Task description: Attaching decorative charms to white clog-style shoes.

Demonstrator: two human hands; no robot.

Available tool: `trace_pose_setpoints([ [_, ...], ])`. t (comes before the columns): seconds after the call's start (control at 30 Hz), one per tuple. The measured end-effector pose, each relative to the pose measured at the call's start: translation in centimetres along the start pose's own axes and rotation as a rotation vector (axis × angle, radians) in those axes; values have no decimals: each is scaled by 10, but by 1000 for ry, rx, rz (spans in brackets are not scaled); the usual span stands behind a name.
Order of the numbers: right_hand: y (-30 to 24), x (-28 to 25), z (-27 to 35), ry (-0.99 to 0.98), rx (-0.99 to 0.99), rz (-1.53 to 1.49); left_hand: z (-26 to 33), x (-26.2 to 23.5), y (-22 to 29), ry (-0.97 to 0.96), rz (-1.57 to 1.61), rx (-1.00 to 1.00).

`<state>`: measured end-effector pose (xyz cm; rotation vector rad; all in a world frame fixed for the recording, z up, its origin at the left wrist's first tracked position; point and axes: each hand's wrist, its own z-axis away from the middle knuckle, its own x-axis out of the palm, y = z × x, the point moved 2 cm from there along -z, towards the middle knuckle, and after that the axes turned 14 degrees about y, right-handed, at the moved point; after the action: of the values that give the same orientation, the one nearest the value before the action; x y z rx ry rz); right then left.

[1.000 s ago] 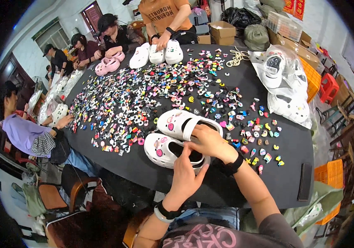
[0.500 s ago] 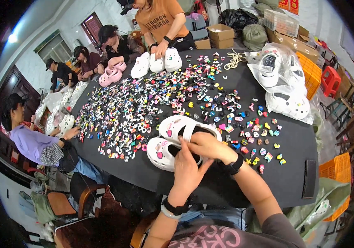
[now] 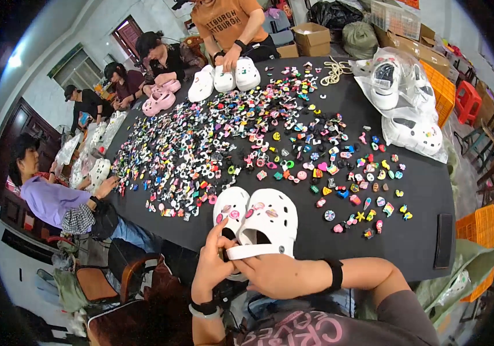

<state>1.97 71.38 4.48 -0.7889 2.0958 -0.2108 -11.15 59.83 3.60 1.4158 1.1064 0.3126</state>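
Handling of white, rounded foam clogs [image 3: 278, 226] seems the present step, left hand [image 3: 211, 266] and right hand [image 3: 284, 275] grasping them from behind; next move probably needs steady grip.

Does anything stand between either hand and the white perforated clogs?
Nothing visible does. The right hand is against the white heel strap of the right white perforated clog; the left hand is at the left white perforated clog. The loose multicoloured charms lie beyond and beside them.
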Motion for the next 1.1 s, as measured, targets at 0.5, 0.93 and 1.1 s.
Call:
trace_pose_setpoints([
  [0.5, -44, -54, 20, -373, -256, -113, -7, 31, 2, 87, -233, 155],
  [0.93, -32, -80, 16, -328, -151, -25, -70, -13, -5, -259, -309, 237],
  [1.1, -26, -74, 12, -318, -108, -21, -91, -34, -37, -307, -94, -4],
])
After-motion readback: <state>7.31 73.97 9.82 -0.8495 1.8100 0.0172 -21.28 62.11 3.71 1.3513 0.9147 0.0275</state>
